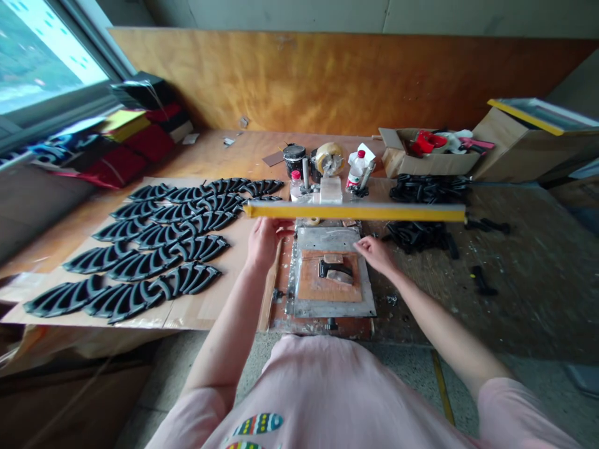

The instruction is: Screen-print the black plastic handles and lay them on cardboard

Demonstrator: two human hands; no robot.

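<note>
A yellow-edged frame [355, 212], seen nearly edge-on and slightly blurred, is raised across the middle of the bench. My left hand [264, 243] is at its near edge toward the left end, fingers bent, partly hidden by the frame. Below it lies a grey metal plate [327, 236] with a brown board [311, 290] on top. On that board a black curved plastic handle-like piece [336, 269] sits against small blocks. My right hand [374, 252] is by the plate's right edge, its fingers curled together; anything in them is too small to make out.
Several rows of black curved pieces [150, 255] lie on cardboard at left. More are piled at right [421, 234], with a loose piece [483, 280] nearer me. Behind stand a red-capped bottle [357, 168], a black tin [294, 160], a tape roll [329, 159] and a cardboard box [430, 164].
</note>
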